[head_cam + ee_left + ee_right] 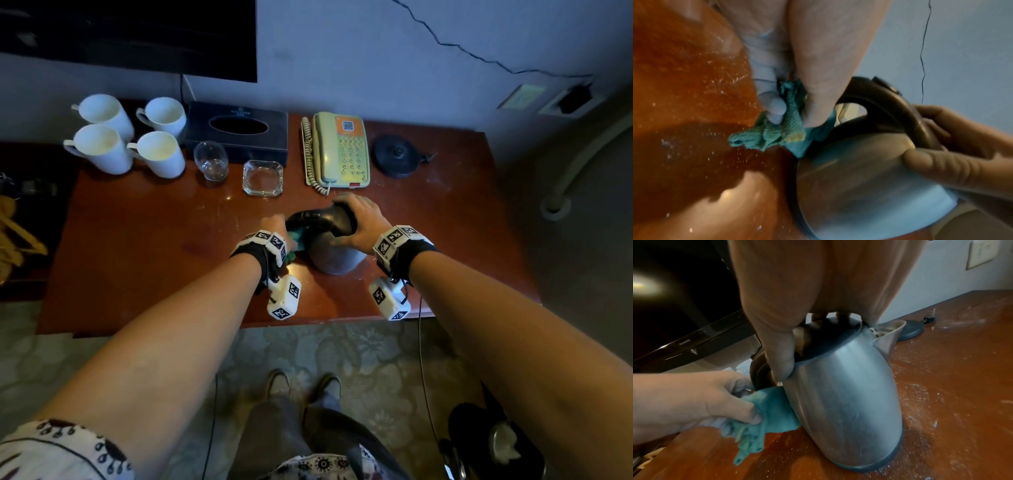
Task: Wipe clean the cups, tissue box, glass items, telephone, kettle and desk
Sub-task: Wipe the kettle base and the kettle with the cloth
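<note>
A steel kettle with a black lid and handle stands near the front edge of the red-brown desk. My right hand grips the kettle's top from above, thumb down on its rim. My left hand holds a crumpled teal cloth pressed against the kettle's left side, just under the handle. The cloth's loose end hangs down to the desk.
Along the back stand several white cups, a black tissue box, a glass tumbler, a glass ashtray, a pale telephone and the kettle's black base. White dust specks the desk. A dark screen hangs behind.
</note>
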Motion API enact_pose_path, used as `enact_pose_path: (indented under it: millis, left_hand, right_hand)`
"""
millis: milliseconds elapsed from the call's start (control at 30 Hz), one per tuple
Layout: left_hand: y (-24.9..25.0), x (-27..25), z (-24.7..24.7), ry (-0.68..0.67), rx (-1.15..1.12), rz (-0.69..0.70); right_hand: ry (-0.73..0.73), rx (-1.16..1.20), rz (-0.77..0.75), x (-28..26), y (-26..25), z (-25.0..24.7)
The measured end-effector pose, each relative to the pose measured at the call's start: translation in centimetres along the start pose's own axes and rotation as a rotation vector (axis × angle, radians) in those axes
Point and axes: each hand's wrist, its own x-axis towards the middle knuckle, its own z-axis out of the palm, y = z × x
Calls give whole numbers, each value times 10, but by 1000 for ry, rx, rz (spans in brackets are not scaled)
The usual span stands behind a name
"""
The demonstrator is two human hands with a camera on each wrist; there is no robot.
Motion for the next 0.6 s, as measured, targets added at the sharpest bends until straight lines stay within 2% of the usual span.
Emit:
enact_pose_path:
  millis: [133,200,300,367,433,467,600]
  left_hand:
    - [-7,-14,-30,-96,68,-15]
    - [-11,-21,-46,-101,66,-15]
    - [-16,-29,-67,-29,-118,16]
    - [-9,-37,-78,-3,-221,57]
    - [5,-46,-87,23,-299,105]
    - [13,-50,-90,29,-339,130]
    - [46,-62,-95,27,-376,256]
  right_hand:
    - [-12,-15,1,-2,-3,-2]
    - [-45,-63,16,-1,-6,-5]
    - [-79,-207,56,-2,-17,-10]
    - [39,-214,22,-4,-31,-18]
    - [204,-55,37,-7,-50,-27]
    - [230,86,87,-6,-59,-29]
    - [67,764,306,-3,-89,-40]
